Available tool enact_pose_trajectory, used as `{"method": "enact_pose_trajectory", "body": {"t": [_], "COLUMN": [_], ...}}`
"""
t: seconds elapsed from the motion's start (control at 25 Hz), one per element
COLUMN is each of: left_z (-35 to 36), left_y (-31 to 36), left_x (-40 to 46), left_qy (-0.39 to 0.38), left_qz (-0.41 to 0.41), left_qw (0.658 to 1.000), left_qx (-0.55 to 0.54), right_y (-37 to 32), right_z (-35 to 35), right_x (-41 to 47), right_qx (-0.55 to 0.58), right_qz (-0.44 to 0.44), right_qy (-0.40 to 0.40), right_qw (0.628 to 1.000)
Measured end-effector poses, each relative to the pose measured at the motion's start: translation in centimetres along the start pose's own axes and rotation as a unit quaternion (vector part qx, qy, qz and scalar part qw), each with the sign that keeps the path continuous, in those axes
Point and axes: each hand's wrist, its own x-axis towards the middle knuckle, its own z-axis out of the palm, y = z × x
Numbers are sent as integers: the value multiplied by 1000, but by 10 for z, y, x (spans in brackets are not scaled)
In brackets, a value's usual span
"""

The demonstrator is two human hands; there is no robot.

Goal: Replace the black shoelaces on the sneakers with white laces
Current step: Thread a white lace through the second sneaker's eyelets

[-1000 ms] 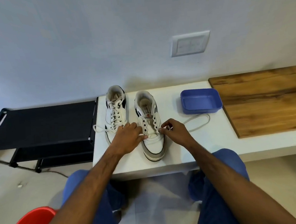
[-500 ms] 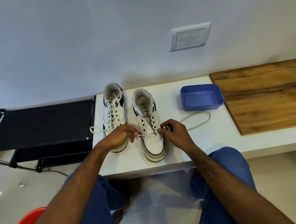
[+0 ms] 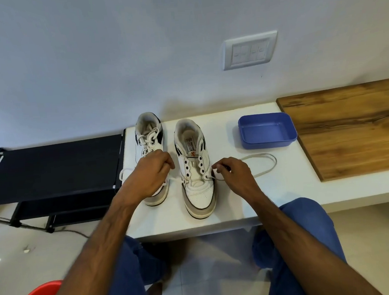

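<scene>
The lace (image 3: 258, 166) crosses the right shoe (image 3: 196, 170) at its lowest eyelets; left hand (image 3: 152, 173) and right hand (image 3: 233, 173) each pinch 1 end, pulling sideways.

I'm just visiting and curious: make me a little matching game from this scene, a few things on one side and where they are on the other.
Things:
1. blue tub
2. wooden board
3. laced sneaker
4. black rack

Places:
A. partly behind the left hand
B. far right of the white bench
C. on the floor, left of the bench
D. between the unlaced sneaker and the board

Pairs: 1-D, 2-B, 3-A, 4-C
</scene>
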Motion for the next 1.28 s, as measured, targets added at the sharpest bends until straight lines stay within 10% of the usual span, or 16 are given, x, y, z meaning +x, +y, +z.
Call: {"method": "enact_pose_trajectory", "body": {"t": [0.16, 0.36, 0.84, 1.28], "left_z": [15, 48, 82, 97], "left_y": [15, 23, 25, 30], "left_x": [1, 2, 16, 20], "left_qy": [57, 185, 188, 179], "left_qz": [61, 3, 42, -93], "left_qw": [992, 956, 967, 924], "left_qx": [-99, -230, -166, -325], "right_y": [-4, -43, -23, -18], "right_z": [-8, 6, 4, 4], "right_x": [7, 10, 9, 10], "right_qx": [-165, -36, 53, 83], "right_qz": [-21, -1, 49, 42], "right_qy": [60, -31, -8, -27], "right_qw": [984, 999, 997, 995]}}
